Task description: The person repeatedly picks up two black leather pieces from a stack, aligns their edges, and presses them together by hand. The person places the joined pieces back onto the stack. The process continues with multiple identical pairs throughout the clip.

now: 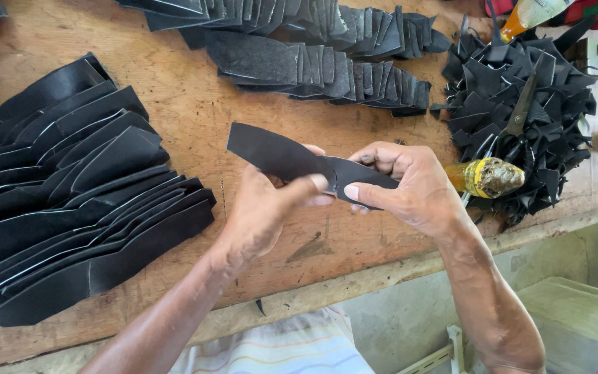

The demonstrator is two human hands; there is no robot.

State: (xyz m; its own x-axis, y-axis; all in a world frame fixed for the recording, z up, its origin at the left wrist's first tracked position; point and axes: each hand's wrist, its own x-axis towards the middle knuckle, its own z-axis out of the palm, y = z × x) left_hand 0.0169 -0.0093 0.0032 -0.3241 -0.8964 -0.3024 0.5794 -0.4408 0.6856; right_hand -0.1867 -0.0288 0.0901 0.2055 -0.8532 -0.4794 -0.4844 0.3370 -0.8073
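Observation:
Above the wooden workbench (195, 118), my left hand (264, 208) and my right hand (399, 183) hold black leather pieces (278, 154). A long strip runs up and left from my left thumb. A shorter rounded piece overlaps it under my right thumb. Both thumbs press where the two pieces meet. A brush or tool with a yellow-wrapped, glue-crusted handle (489, 176) lies just right of my right hand.
Rows of overlapped black leather strips (70, 201) fill the left of the bench. Two more rows (313, 62) lie at the back. A heap of small black cut pieces (520, 104) with scissors sits at the right. The bench edge runs below my wrists.

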